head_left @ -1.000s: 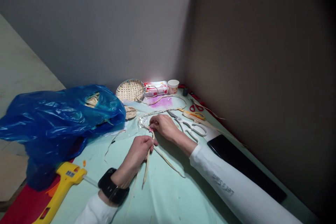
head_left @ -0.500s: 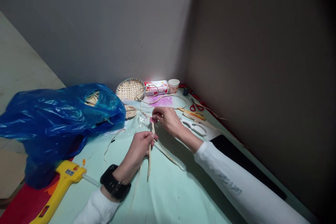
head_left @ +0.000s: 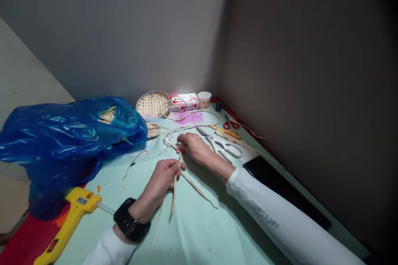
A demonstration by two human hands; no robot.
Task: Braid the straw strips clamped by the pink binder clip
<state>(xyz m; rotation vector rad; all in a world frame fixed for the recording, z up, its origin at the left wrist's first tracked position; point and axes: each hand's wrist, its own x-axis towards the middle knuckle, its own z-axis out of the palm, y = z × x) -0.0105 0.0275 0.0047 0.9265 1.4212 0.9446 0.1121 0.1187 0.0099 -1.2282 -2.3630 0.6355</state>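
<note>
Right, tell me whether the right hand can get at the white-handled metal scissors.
Probably yes: the scissors lie beside the right hand, nothing resting on them, though its fingers are at a small pink piece.

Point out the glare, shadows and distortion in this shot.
Head view: glare whitens the top of the packet, and highlights streak the blue bag; head view: a soft shadow falls on the green cloth beside the right sleeve, and the right edge sinks into darkness; head view: the sleeve looks stretched toward the corner, its lettering hard to read.
</note>
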